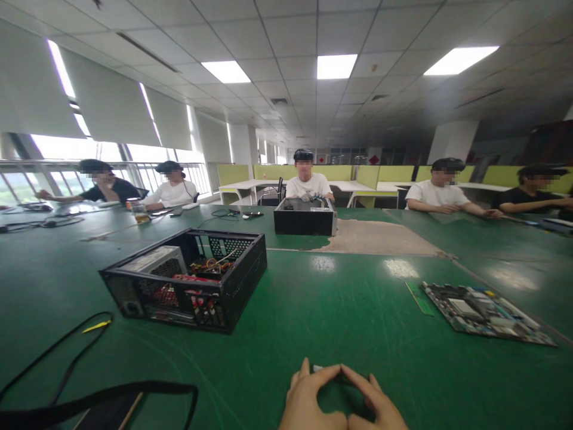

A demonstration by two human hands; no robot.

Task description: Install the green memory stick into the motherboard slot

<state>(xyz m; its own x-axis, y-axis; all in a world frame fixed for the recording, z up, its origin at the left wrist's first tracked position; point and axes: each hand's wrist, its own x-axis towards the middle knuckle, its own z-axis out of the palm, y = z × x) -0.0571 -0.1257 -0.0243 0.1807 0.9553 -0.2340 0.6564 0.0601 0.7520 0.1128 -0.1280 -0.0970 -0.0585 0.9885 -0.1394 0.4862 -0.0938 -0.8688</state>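
My left hand (308, 400) and my right hand (376, 403) meet at the bottom centre, low over the green table (313, 310). Their index fingertips touch, and the thumbs come together below, leaving a ring-shaped gap. A small whitish piece (317, 368) peeks out behind my left index finger, too little of it showing to name. The fingers of both hands are bent inward, and whatever lies between them is mostly hidden.
An open black computer case (244, 304) stands at left, with cables (74, 358) nearer. On the right lie a circuit board (486, 313) and a narrow green board (419, 298). Across the table, a person (307, 184) has gloved hands at another case (304, 222). Others sit on both sides.
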